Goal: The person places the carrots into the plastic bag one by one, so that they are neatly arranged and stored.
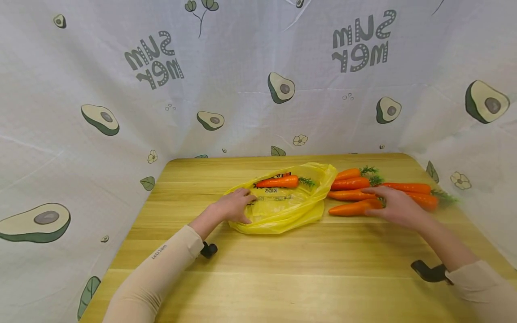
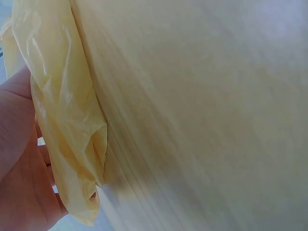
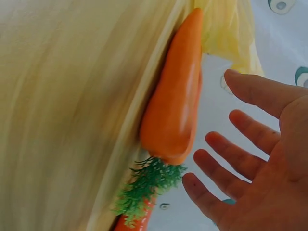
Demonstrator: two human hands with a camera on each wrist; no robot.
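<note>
A yellow plastic bag (image 1: 282,222) with dark print lies on the table, its mouth spread wide. One orange carrot (image 1: 278,181) with a green top rests inside its mouth. My left hand (image 1: 235,204) is at the bag's left rim, thumb and fingers spread apart; the left wrist view shows yellow plastic (image 2: 67,110) partly covering the fingers. To the right of the bag, my right hand (image 1: 393,206) hovers over the nearest carrot (image 1: 355,207). Its fingers (image 3: 236,156) stand spread beside that carrot in the right wrist view, holding nothing.
Several more carrots with green tops, such as a far carrot (image 1: 350,183) and a right-hand carrot (image 1: 408,187), lie grouped right of the bag on the wooden table (image 1: 282,273). A white cloth (image 1: 242,67) printed with avocados hangs behind and around the table.
</note>
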